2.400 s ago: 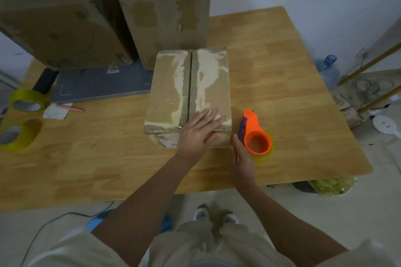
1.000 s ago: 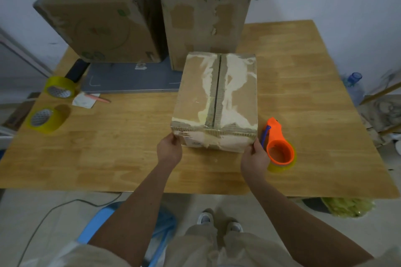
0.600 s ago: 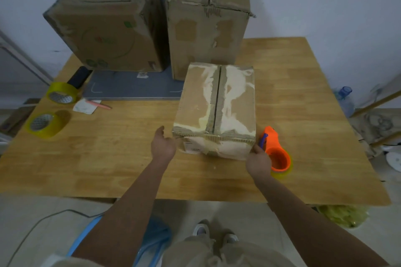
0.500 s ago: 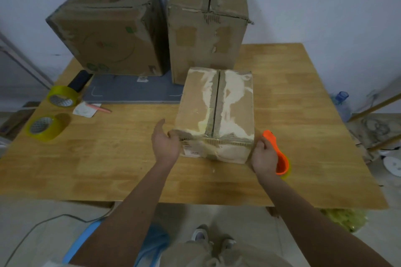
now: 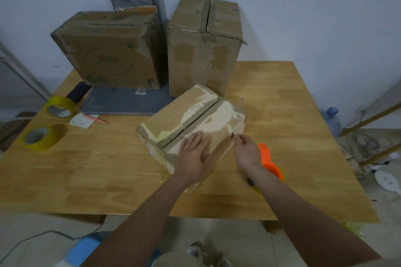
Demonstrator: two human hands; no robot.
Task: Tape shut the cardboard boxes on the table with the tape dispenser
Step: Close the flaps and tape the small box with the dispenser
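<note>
Now the left hand (image 5: 193, 156) presses flat, fingers straight, on the box (image 5: 191, 121). Right hand (image 5: 246, 153) touches its edge; its grip is unclear. Dispenser (image 5: 269, 162) lies beside it.

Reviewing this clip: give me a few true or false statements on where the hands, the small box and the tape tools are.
1. The left hand lies flat on the small worn cardboard box. True.
2. The right hand grips the orange tape dispenser. False: the dispenser lies on the wooden table, beside that hand.
3. Two yellow tape rolls sit at the table's left edge. True.
4. The small box is stacked on a larger box. False: it is on the table.
</note>
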